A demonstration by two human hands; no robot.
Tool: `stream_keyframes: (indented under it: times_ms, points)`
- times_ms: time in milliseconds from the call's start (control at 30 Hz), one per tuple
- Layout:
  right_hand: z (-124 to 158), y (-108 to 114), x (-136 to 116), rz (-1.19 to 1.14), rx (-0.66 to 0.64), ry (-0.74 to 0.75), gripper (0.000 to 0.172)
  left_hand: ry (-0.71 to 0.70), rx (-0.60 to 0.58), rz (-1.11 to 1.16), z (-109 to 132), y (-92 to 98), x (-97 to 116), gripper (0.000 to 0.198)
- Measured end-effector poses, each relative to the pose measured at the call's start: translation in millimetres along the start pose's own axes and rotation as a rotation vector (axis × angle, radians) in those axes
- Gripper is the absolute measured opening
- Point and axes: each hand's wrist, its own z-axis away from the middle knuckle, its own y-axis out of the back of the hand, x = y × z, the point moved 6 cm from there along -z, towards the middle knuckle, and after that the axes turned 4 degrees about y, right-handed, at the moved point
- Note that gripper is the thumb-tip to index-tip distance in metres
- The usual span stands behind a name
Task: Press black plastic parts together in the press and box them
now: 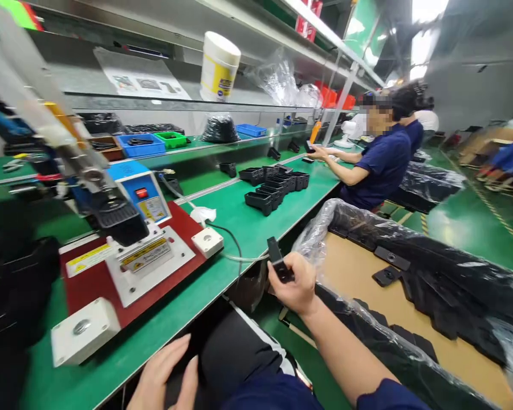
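Table: green table (248, 222) carrying a red-based press (123, 262) and black trays (276, 185).
Right hand (297, 285): closed around a black part (279, 262).
Left hand (166, 376): flat, fingers spread, on the lap.
Room: factory line; lined carton (367, 273) alongside.

On the counter (256, 225), the press machine (128, 245) sits left, stacked trays (276, 185) lie behind to its right, and a lined box (367, 273) stands right of the counter.

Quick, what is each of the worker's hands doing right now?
Left hand: open, fingers flat on the lap, holding nothing.
Right hand: closed around a small black plastic part.
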Motion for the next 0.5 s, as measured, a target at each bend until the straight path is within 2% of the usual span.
stream_keyframes:
  times_ms: [67, 133, 233, 300, 367, 433, 500]
  points:
    - [1.1, -11.3, -57.4, -0.239, 0.031, 0.195, 0.027, -0.095, 0.029, 0.005, -12.5, 2.0, 23.4, 0.054]
    - [4.3, -19.8, -106.0, -0.444, -0.025, 0.312, 0.024, -0.162, 0.076, 0.004, -22.2, 4.2, 38.3, 0.069]
    - [12.4, -27.9, -158.1, -0.684, -0.181, 0.403, 0.017, -0.164, 0.163, 0.039, -26.5, 13.1, 40.1, 0.065]
    - [18.1, -32.1, -177.0, -0.774, -0.279, 0.455, 0.017, -0.124, 0.242, 0.091, -22.0, 24.1, 33.8, 0.051]
    - [22.3, -38.5, -183.4, -0.824, -0.367, 0.496, 0.022, -0.003, 0.270, 0.141, -16.9, 32.7, 23.4, 0.041]
    - [24.3, -47.4, -178.9, -0.854, -0.417, 0.493, 0.034, 0.230, 0.272, 0.183, -13.7, 38.7, 9.1, 0.042]
    - [26.1, -60.1, -166.9, -0.853, -0.457, 0.420, 0.044, 0.481, 0.284, 0.239, -11.3, 43.8, -3.9, 0.048]
